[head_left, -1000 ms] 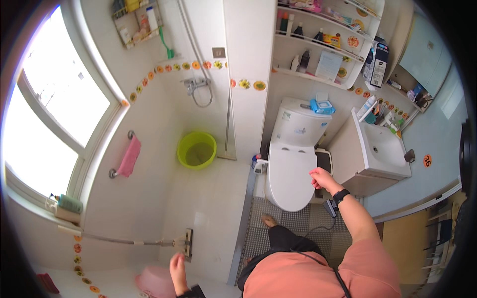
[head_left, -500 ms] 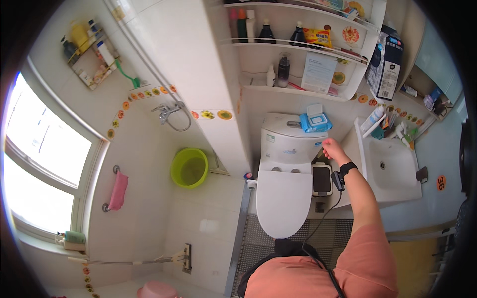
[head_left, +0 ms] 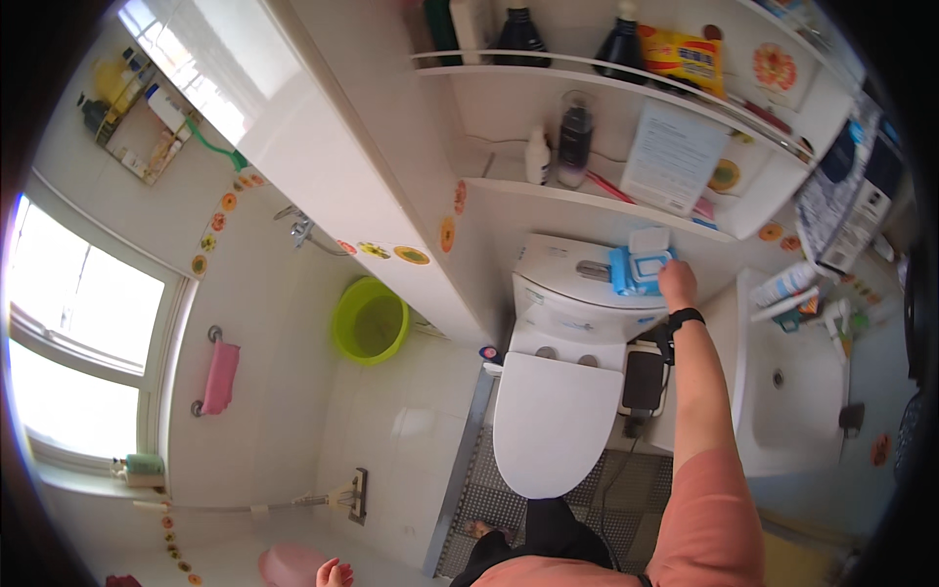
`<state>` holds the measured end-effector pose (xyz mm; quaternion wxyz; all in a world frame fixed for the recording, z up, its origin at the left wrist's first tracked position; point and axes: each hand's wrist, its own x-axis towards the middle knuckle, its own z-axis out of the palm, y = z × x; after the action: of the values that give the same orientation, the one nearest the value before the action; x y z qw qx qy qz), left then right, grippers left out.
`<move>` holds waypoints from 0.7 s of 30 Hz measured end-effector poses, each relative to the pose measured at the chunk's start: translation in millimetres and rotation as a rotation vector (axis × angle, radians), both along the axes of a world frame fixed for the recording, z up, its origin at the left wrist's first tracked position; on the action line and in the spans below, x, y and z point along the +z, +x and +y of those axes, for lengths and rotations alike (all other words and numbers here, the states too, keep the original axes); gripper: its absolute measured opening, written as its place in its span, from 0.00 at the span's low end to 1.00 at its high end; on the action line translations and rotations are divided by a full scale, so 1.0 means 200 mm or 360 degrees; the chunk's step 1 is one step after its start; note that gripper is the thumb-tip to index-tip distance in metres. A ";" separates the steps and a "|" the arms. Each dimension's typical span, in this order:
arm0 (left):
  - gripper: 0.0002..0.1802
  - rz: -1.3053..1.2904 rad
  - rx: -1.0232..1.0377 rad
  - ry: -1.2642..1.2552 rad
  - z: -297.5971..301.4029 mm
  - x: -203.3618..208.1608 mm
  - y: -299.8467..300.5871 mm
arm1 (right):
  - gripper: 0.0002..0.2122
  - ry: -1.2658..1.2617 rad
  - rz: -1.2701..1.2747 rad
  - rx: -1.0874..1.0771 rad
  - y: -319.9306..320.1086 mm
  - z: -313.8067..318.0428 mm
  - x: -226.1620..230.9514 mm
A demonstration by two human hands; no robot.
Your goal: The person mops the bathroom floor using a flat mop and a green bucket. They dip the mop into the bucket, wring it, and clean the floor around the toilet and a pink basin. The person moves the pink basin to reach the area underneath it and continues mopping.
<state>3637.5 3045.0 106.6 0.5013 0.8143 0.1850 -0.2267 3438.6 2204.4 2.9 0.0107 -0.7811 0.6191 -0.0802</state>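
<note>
My right hand [head_left: 677, 284] reaches over the toilet tank [head_left: 553, 279], its fingers curled closed at the right edge of a blue pack of wet wipes [head_left: 636, 270]. The pack lies on top of the tank beside the flush button, and its white lid [head_left: 649, 240] stands flipped up. What the fingertips pinch, if anything, is hidden behind the hand. At the lower edge, my left hand [head_left: 335, 573] comes partly into view; its visible fingers are loosely bent and apart, with nothing seen in them. Below the tank, the white toilet lid [head_left: 558, 423] is down.
White shelves [head_left: 597, 201] with bottles hang above the tank. A small bin [head_left: 644, 380] stands between toilet and washbasin [head_left: 797, 391]. Left of a tiled pillar [head_left: 337, 147] are a green bucket [head_left: 372, 321], a mop [head_left: 359, 495] and a pink basin [head_left: 291, 564].
My right hand has moved up from beside the tank to the wipes pack. My left hand has come into view at the lower edge. The view has shifted closer to the shelves.
</note>
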 end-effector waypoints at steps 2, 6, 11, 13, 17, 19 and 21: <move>0.11 0.0035 0.0004 0.0094 -0.02 0.02 -0.02 | 0.11 0.0104 0.0000 -0.0057 0.04 -0.04 -0.04; 0.12 0.0085 0.0042 0.0164 -0.06 0.04 -0.05 | 0.14 0.0184 -0.0086 -0.0164 0.07 -0.08 -0.10; 0.12 0.0148 0.0038 0.0183 -0.15 0.05 -0.04 | 0.12 0.0208 -0.0334 -0.0131 0.10 -0.07 -0.07; 0.13 0.0168 0.0020 0.0155 -0.18 0.04 -0.03 | 0.10 0.0159 -0.0360 0.0049 0.12 -0.01 -0.05; 0.13 0.0222 -0.0007 0.0103 -0.24 0.01 -0.01 | 0.05 -0.0014 -0.0262 0.0445 0.12 0.08 -0.04; 0.13 0.0229 -0.0018 0.0095 -0.27 0.00 -0.01 | 0.04 0.0248 -0.0351 0.0499 0.10 0.06 -0.05; 0.13 0.0218 -0.0040 0.0086 -0.29 -0.01 -0.02 | 0.05 0.0075 -0.0170 0.0467 0.08 0.02 -0.08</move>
<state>3632.8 2987.2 104.5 0.4625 0.8123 0.2146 -0.2831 3454.9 2208.4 -13.6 0.0735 -0.8573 0.4987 -0.1048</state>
